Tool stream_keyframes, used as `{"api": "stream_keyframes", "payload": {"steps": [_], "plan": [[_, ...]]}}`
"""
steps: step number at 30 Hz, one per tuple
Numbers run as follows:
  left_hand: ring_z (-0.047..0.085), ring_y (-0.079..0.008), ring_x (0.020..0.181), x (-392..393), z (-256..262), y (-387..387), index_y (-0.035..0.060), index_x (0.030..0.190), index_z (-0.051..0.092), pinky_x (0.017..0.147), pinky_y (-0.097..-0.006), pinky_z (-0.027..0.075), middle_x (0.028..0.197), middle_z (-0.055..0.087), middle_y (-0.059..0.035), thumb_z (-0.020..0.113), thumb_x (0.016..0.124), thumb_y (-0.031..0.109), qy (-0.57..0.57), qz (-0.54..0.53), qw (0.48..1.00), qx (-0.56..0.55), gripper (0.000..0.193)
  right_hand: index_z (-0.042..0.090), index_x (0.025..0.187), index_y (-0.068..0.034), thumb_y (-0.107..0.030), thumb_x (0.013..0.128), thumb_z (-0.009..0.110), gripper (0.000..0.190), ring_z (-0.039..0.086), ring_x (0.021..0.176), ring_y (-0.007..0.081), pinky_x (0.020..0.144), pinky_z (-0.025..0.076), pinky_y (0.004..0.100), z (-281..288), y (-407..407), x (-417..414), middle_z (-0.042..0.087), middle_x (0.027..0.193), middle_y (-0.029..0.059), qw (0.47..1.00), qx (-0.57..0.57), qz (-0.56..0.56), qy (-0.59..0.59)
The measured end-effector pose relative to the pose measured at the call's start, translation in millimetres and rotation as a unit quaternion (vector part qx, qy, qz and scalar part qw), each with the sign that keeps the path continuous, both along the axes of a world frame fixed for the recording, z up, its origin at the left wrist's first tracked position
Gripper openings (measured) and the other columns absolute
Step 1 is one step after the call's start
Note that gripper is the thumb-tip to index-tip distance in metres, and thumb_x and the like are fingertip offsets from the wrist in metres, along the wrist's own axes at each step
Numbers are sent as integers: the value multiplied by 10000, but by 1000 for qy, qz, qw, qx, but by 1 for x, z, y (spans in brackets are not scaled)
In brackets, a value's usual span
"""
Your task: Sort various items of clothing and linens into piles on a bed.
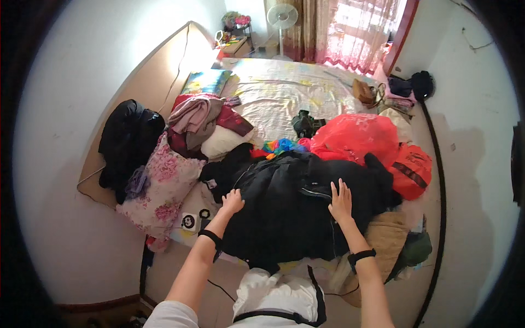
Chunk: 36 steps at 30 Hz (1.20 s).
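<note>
A black jacket (279, 205) lies spread over the near side of the bed, a silver zipper showing on its right part. At the jacket's left edge, my left hand (233, 201) has its fingers curled down on the cloth; whether they pinch it is hard to see. My right hand (341, 203) rests flat on the jacket beside the zipper, fingers apart and holding nothing. Dark bands circle both forearms.
Left of the jacket lie a floral pillow (164, 188) and a black garment (127, 143). A red plastic bag (357, 135), rainbow-coloured fabric (283, 145) and a dark green object (302, 124) sit behind it. Tan cloth (385, 238) hangs at right. Farther off stands a fan (282, 16).
</note>
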<state>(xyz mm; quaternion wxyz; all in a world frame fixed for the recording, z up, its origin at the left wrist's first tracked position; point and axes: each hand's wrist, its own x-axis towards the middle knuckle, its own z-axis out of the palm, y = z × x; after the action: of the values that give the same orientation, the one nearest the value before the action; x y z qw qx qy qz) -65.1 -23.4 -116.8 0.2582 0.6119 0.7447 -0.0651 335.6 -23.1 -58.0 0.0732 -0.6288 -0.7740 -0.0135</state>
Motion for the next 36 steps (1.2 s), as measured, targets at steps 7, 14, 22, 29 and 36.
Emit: {"api": "stream_keyframes", "payload": {"steps": [7,14,22,29,36], "plan": [[243,-292,1283,5,-44,14,59,1350,206,1029,-512,195,1375,272,-153,656,713,366,27,3,999,38,838,243,1351,-179,-298,540,776,977,145,1291,383,972,262,568,-44,26,-62,82,1430,144,977,-159,13,-142],[298,-335,1249,-7,-97,51,38,1339,231,1020,-466,238,1343,303,-204,668,582,561,-152,141,975,-84,1018,590,892,-35,-194,820,531,185,553,812,342,682,453,382,-30,43,3,590,939,137,975,-54,-111,184],[336,-303,1231,-8,-103,79,27,1312,285,999,-399,296,1327,337,-181,739,530,535,-195,183,960,87,1037,439,1175,60,-348,845,547,536,508,1042,237,901,387,341,60,10,128,514,1157,133,743,-52,-341,574],[481,-221,1074,-17,-46,70,-9,1240,403,906,-335,391,1184,479,-162,726,622,504,-365,118,914,-132,866,479,1170,14,-288,859,529,436,502,1086,205,927,392,342,159,-7,123,524,1176,100,596,-84,-344,720],[579,-119,862,0,1,33,47,1048,598,798,-260,445,932,625,-7,515,854,383,-593,312,702,-241,397,476,1176,28,-226,817,595,456,555,973,196,869,436,306,130,-19,167,567,1092,105,592,-74,-357,719]]}}
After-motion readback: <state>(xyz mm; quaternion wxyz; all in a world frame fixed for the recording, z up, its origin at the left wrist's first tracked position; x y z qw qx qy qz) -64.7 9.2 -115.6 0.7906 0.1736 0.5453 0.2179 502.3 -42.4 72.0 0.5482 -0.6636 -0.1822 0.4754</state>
